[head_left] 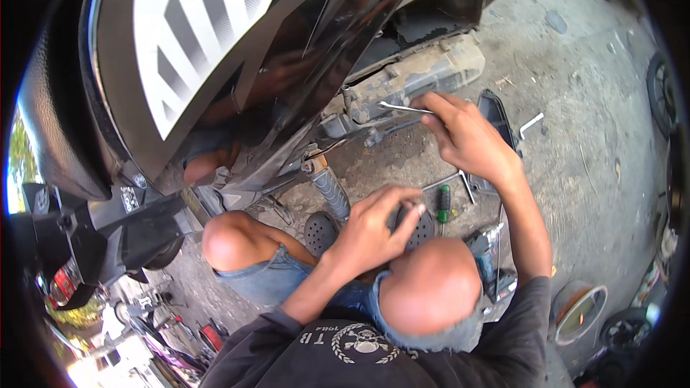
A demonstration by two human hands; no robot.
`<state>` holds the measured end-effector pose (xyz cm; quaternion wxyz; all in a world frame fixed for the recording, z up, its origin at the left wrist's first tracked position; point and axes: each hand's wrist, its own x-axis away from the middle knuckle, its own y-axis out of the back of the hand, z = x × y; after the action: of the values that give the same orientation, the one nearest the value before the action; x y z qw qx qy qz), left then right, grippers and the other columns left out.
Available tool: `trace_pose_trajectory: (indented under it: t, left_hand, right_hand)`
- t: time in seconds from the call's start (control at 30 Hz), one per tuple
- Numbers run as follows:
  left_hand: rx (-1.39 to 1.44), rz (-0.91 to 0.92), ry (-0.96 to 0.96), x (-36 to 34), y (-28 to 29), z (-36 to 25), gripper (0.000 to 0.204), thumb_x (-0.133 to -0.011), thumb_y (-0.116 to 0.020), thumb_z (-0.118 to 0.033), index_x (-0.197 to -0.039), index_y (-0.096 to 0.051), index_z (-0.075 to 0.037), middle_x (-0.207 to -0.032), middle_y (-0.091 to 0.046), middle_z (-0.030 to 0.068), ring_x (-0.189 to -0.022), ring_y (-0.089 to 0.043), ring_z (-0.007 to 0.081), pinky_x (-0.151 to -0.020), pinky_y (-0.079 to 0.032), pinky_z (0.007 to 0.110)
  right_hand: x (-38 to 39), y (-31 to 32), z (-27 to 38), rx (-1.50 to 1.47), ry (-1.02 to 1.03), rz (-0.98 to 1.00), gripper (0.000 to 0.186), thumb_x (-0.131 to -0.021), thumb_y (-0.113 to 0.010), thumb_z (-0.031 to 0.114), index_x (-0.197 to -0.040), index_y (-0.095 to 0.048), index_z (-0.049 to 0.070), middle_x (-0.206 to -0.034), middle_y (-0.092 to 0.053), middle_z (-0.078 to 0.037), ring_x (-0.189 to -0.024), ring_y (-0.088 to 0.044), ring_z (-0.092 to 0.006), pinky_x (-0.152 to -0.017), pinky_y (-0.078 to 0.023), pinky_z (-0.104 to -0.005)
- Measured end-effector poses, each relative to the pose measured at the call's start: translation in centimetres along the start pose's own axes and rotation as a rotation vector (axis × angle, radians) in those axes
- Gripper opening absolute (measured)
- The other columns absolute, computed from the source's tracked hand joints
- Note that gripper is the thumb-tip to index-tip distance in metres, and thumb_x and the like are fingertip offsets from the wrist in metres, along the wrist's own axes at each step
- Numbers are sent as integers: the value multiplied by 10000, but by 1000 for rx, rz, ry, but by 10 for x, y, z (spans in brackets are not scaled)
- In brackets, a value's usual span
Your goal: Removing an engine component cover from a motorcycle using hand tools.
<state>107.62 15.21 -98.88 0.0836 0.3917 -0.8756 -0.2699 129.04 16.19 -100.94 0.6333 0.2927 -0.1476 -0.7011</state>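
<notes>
My right hand [460,126] pinches a slim silver wrench [402,108], its head close to the dirty grey casing [424,75] low on a scooter. Above my hands, the scooter's glossy black body panel [287,79] with white and grey graphics takes up much of the view. My left hand [374,226] hovers between my knees, near the ribbed footrest [329,190]. Its fingers are bent, thumb and fingertips close together and slightly blurred; whatever small thing may be between them does not show.
On the stained concrete lie a green-handled screwdriver [444,205], an angled metal tool [468,188], a black plastic cover [492,108] and a bent silver tool [532,124]. Beside my right knee is a tool case [489,255]. A round container [578,312] and wheels stand farther right.
</notes>
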Motion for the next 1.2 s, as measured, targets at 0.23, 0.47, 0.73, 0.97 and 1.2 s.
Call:
trace_pose_trajectory:
  t: [0.23, 0.47, 0.73, 0.97, 1.2]
  left_hand:
    - [-625, -225, -244, -28, 29, 28, 239, -739, -729, -48, -948, -624, 1, -1049, -578, 164, -935, -597, 326, -783, -493, 412]
    - [-714, -364, -226, -24, 37, 19, 289, -688, -763, -14, -945, -632, -9, -1041, -622, 159, -1056, -592, 347, -886, -491, 400]
    - [-747, -301, 188, -35, 21, 40, 725, -741, -764, -132, -1310, -355, 54, -1334, -425, 278, -1236, -429, 439, -1035, -356, 464]
    - [-687, -352, 232, -31, 32, 57, 523, -776, -726, -143, -1209, -486, 25, -1140, -564, 218, -1067, -536, 389, -922, -431, 436]
    - [-574, -401, 133, -23, 31, 66, 475, -748, -740, -98, -1148, -508, 11, -999, -580, 218, -916, -562, 399, -817, -453, 440]
  right_hand:
    - [-35, 8, 1, -10, 117, -54, 186, -818, -582, -31, -992, -635, 7, -947, -583, -177, -811, -604, -414, -709, -496, -463]
    - [-62, -17, -8, -498, 164, -265, 204, -732, -733, 2, -923, -663, -4, -876, -691, -123, -818, -684, -254, -678, -523, -316]
    - [-69, -47, -16, -1117, -151, -303, 193, -790, -714, -53, -948, -605, -68, -881, -695, -144, -844, -677, -162, -742, -552, -250]
    - [-72, -42, -7, -972, -175, -284, 183, -853, -680, 18, -1008, -618, -57, -931, -694, -160, -827, -683, -180, -782, -551, -276]
    - [-69, -47, -2, -695, -62, -145, 87, -884, -631, 1, -950, -620, -54, -861, -681, -84, -768, -639, -110, -719, -507, -224]
